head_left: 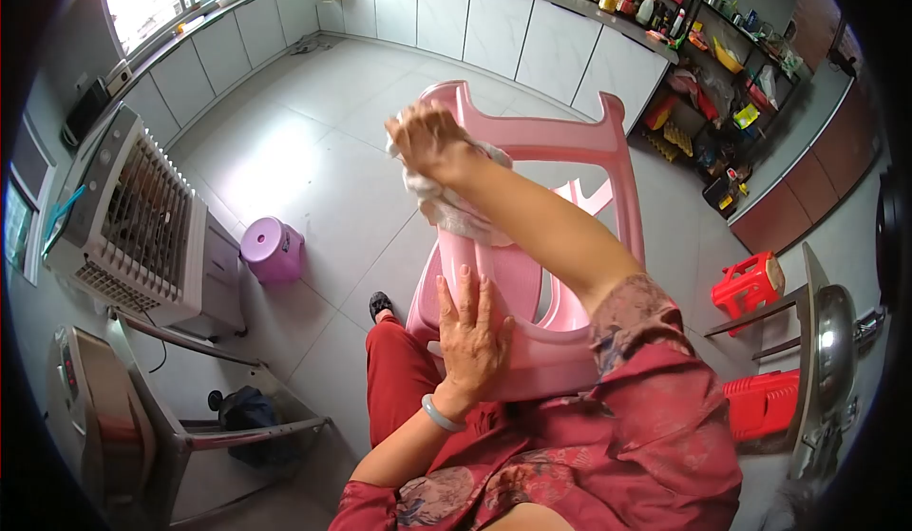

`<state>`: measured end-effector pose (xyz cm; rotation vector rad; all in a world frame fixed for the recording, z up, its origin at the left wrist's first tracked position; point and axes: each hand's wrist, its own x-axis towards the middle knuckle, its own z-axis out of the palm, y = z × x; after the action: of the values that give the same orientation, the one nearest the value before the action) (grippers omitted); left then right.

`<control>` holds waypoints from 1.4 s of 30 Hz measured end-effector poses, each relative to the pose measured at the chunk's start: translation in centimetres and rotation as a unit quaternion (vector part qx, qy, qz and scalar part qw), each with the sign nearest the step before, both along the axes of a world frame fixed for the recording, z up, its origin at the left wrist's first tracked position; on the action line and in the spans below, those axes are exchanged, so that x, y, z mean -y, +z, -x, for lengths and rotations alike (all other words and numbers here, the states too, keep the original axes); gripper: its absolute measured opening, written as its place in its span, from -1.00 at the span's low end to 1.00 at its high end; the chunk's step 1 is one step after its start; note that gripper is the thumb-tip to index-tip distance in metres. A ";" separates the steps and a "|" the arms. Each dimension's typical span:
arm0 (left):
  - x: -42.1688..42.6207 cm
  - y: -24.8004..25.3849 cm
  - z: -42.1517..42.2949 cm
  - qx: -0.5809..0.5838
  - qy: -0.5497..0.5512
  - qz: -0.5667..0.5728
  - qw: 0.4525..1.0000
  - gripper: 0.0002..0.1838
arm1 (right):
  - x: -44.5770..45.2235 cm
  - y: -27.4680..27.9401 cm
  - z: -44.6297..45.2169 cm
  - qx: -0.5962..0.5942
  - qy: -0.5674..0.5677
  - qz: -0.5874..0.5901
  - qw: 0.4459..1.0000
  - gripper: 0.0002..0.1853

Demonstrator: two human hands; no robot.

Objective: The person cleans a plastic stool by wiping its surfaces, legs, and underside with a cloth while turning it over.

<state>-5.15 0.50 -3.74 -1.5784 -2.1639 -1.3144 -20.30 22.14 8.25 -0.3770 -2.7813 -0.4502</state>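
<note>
A pink plastic chair lies tipped over in front of me, its legs pointing away. My right hand is closed on a white cloth, which drapes over a leg of the chair at the upper left. Below it, my left hand lies flat on the pink plastic with its fingers spread, a pale bangle on the wrist. Part of the chair is hidden by my right forearm.
A purple stool and an air cooler stand at the left, above a metal frame with a dark bag. Red stools are at the right. White cabinets and a cluttered shelf line the back.
</note>
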 end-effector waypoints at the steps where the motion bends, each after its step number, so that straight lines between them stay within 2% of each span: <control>1: -0.1 0.0 -0.1 0.000 0.001 -0.008 1.000 -0.23 | -0.6 0.5 1.2 0.018 -0.030 0.013 0.999 -0.74; 4: -0.2 0.1 -0.7 0.009 -0.001 -0.019 1.000 -0.23 | -2.4 1.9 1.9 -0.162 -0.045 -0.034 0.985 -0.74; 7: -0.2 0.3 -0.2 0.033 0.001 0.000 0.999 -0.32 | -4.3 1.3 1.9 -0.223 -0.110 0.006 0.969 -0.73; 8: -0.3 0.3 0.0 0.040 -0.002 -0.002 0.999 -0.32 | -4.2 0.8 1.4 -0.152 -0.125 0.049 0.979 -0.71; 9: -0.3 0.4 0.2 0.046 -0.005 -0.002 0.999 -0.32 | -3.6 1.5 1.1 -0.054 -0.093 0.095 0.990 -0.65; 10: -0.2 0.5 0.2 0.054 -0.010 0.000 0.999 -0.33 | -4.1 -0.1 1.0 0.000 -0.035 0.070 0.997 -0.65; 12: -0.1 0.3 0.2 0.070 -0.018 -0.006 0.997 -0.33 | -3.0 -1.2 -0.8 0.039 0.035 0.072 0.996 -0.64; 17: 0.1 -0.7 1.3 0.102 -0.023 -0.017 0.994 -0.25 | 1.8 -2.7 -7.2 -0.057 0.138 0.204 0.968 -0.64; 21: 0.3 -1.3 1.1 0.127 0.064 -0.125 0.982 -0.33 | 5.4 -5.0 -12.2 -0.180 0.177 0.234 0.939 -0.64; 22: 0.2 -2.0 1.4 0.143 0.096 -0.178 0.969 -0.45 | 6.5 -5.1 -13.5 -0.173 0.198 0.232 0.937 -0.63; 25: 1.0 -2.8 3.7 0.156 0.112 -0.268 0.944 -0.50 | 9.0 -5.7 -15.8 -0.158 0.238 0.210 0.935 -0.66; 27: 0.6 1.0 6.2 0.185 0.100 -0.293 0.933 -0.53 | 10.1 -5.2 -17.1 -0.143 0.261 0.211 0.931 -0.69; 28: 0.3 4.0 7.6 0.128 0.038 -0.253 0.958 -0.54 | 10.3 -4.7 -17.2 -0.148 0.276 0.215 0.925 -0.73; 29: -0.5 6.4 8.6 0.072 -0.025 -0.209 0.975 -0.54 | 10.6 -4.4 -17.5 -0.097 0.261 0.202 0.939 -0.77; 31: -3.2 8.2 9.8 0.021 -0.095 -0.063 0.993 -0.55 | 11.2 -4.5 -17.6 -0.106 0.285 0.227 0.925 -0.78; 33: -6.9 4.7 13.4 -0.141 -0.218 -0.003 0.966 -0.56 | 11.8 -4.3 -17.7 -0.136 0.308 0.226 0.914 -0.79; 34: -7.8 3.5 14.5 -0.221 -0.278 0.028 0.934 -0.56 | 12.2 -3.9 -18.2 -0.133 0.312 0.228 0.913 -0.78; 37: -7.9 5.1 13.9 -0.118 -0.291 0.110 0.943 -0.56 | 13.4 -4.6 -20.9 -0.054 0.304 0.178 0.934 -0.78; 38: -8.5 4.1 14.0 -0.167 -0.242 0.160 0.942 -0.45 | 14.0 -4.6 -22.1 -0.039 0.306 0.171 0.936 -0.77; 39: -8.0 5.2 12.3 -0.102 -0.187 0.181 0.960 -0.39 | 14.6 -4.9 -23.4 -0.023 0.310 0.163 0.937 -0.76; 41: -7.7 7.4 8.7 0.025 -0.071 0.215 0.974 -0.23 | 15.6 -5.6 -26.1 0.002 0.304 0.224 0.926 -0.69; 42: -8.0 6.7 8.3 0.021 -0.058 0.201 0.978 -0.15 | 15.9 -5.7 -27.4 -0.019 0.311 0.233 0.921 -0.69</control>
<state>-13.42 8.48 2.94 -1.8566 -2.5184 -0.9860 7.07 6.27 2.53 0.4034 -2.7384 0.3675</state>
